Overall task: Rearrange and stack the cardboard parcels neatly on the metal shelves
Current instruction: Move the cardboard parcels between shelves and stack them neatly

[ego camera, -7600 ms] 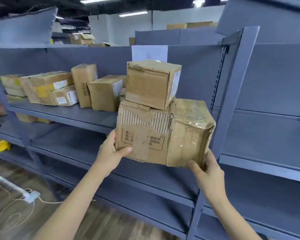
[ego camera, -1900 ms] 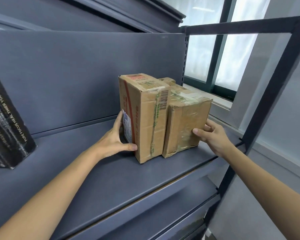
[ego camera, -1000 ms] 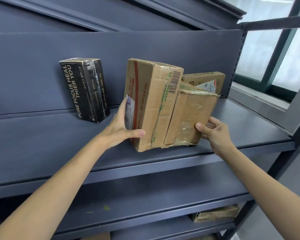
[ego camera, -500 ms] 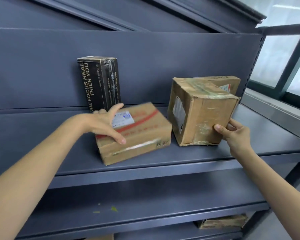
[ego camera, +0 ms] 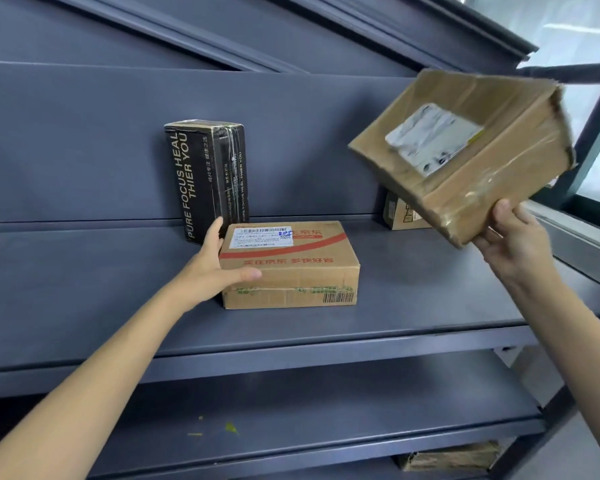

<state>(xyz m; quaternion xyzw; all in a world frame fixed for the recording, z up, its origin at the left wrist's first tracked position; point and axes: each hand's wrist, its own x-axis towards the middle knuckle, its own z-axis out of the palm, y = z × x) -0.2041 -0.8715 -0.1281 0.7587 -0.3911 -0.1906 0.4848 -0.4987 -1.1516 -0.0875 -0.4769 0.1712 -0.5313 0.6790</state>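
Note:
A flat cardboard parcel with a red stripe (ego camera: 291,265) lies on the grey metal shelf (ego camera: 413,306). My left hand (ego camera: 215,265) grips its left end, thumb across the front edge and fingers along the side. My right hand (ego camera: 515,237) holds a taped cardboard box (ego camera: 465,150) by its lower corner, lifted off the shelf and tilted, its white label facing me. Behind that box a small cardboard parcel (ego camera: 400,211) stands on the shelf, mostly hidden.
A tall black box with white lettering (ego camera: 208,178) stands upright against the shelf's back panel, just behind my left hand. A lower shelf (ego camera: 291,410) runs beneath, and another cardboard parcel (ego camera: 451,457) shows under it. A window frame is at the right.
The red-striped parcel now lies flat and still, moved a little right. My right hand has lifted the taped box off the shelf, up and to the right, tilting it.

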